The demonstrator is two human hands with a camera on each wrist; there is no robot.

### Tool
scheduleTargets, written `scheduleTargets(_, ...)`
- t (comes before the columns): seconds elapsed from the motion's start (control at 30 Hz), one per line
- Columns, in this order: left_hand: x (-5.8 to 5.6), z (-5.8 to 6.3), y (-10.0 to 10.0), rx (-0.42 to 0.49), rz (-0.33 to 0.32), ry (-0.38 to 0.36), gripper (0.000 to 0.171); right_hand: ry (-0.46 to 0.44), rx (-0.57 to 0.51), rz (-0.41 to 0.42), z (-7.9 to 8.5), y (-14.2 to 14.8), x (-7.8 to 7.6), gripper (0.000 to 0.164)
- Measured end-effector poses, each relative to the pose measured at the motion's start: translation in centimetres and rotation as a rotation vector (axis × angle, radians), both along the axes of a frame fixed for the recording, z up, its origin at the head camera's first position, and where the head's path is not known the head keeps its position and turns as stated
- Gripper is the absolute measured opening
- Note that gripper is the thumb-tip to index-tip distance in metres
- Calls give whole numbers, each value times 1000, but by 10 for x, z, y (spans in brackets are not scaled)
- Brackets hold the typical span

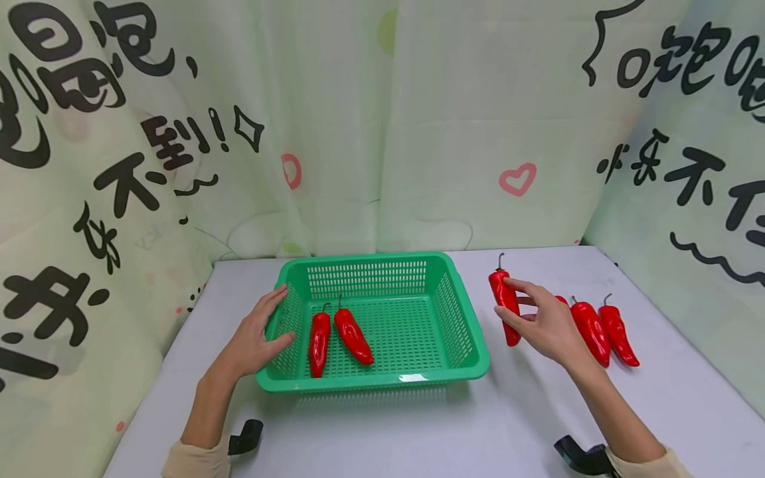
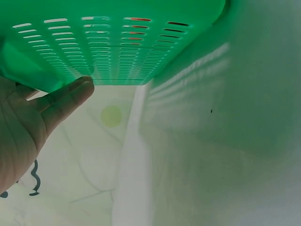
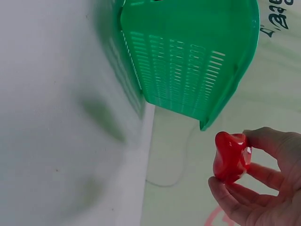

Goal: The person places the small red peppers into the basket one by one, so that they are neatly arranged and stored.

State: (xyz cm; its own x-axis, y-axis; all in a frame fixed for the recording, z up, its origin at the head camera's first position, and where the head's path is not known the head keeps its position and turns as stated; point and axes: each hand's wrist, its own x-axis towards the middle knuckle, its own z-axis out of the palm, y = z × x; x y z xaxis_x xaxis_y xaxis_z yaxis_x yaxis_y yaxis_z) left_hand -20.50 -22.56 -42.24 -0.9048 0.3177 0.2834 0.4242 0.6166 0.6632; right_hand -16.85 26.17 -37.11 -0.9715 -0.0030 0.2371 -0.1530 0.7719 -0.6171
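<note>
My right hand [image 1: 552, 325] pinches a glossy red chili pepper [image 1: 505, 302] between thumb and fingers, its dark stem pointing up. It is held to the right of the green plastic basket [image 1: 412, 380]; in the right wrist view the pepper [image 3: 230, 157] shows blunt end first, below the basket's corner. On the basket's left side rests my left hand [image 1: 254, 342], fingers extended along the rim and thumb reaching over it. Inside lie two red peppers, the left one [image 1: 319, 344] nearly straight toward me and the other [image 1: 354, 335] slanted.
Two red peppers, one [image 1: 592, 332] beside another [image 1: 618, 334], lie on the white table [image 1: 370, 438] at right, with part of a further one behind my right hand. A pale printed curtain [image 1: 448, 133] encloses the table's back and sides. Black wrist mounts show at both sleeves.
</note>
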Motion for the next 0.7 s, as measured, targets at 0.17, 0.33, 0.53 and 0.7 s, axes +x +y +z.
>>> scheduleTargets(0.17, 0, -1, -1, 26, -11, 3, 75, 14, -4, 12, 2, -5, 1, 72)
scheduleTargets(0.33, -1, -2, -1, 49, -18, -2, 75, 16, -12, 25, 5, -9, 2, 72)
scheduleTargets(0.53, -1, -3, -2, 58, -27, 3, 76, 39, -9, 44, 8, -14, 4, 72)
scheduleTargets(0.7, -1, -3, -1, 56, -20, -5, 77, 86, -6, 67, 11, -20, 4, 71)
